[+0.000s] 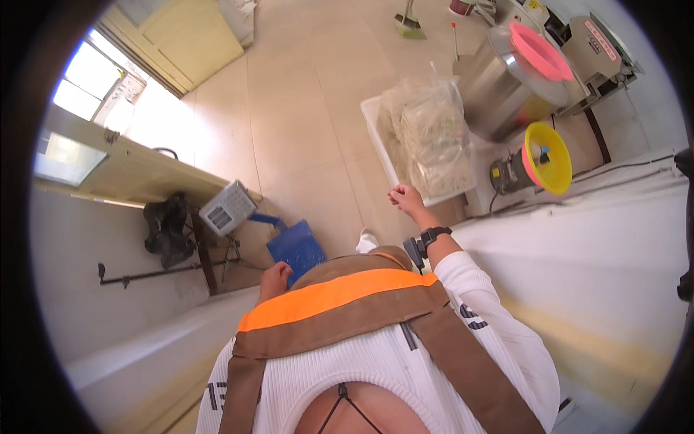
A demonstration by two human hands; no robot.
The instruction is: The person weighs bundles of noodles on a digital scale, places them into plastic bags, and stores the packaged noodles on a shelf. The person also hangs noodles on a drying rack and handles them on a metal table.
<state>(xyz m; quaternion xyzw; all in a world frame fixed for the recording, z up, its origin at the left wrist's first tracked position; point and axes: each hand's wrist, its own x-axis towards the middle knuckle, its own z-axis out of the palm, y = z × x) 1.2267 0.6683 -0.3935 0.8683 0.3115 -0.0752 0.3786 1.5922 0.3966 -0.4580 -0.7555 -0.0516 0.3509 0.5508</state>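
My right hand (pixel 406 199), with a black strap device on its wrist, is loosely curled at the near left corner of a white plastic tub (pixel 379 146). Nothing shows between its fingers, and I cannot tell whether it touches the rim. Filled clear plastic bags (pixel 434 135) are heaped in the tub; what they hold is blurred. My left hand (pixel 275 278) hangs low beside the blue platform (pixel 297 247) of a floor scale, its fingers bent and partly hidden. The scale's grey display head (pixel 227 208) stands on a blue arm beyond the platform.
A big steel drum (pixel 482 81) carries a pink basin (pixel 541 51) on its lid. Nearer stands a motor (pixel 509 172) with a yellow bowl (pixel 561 163). An open door (pixel 146 157), a black tripod (pixel 162 275) and a dark bag (pixel 169 230) are at left; a dustpan (pixel 410 30) lies far ahead.
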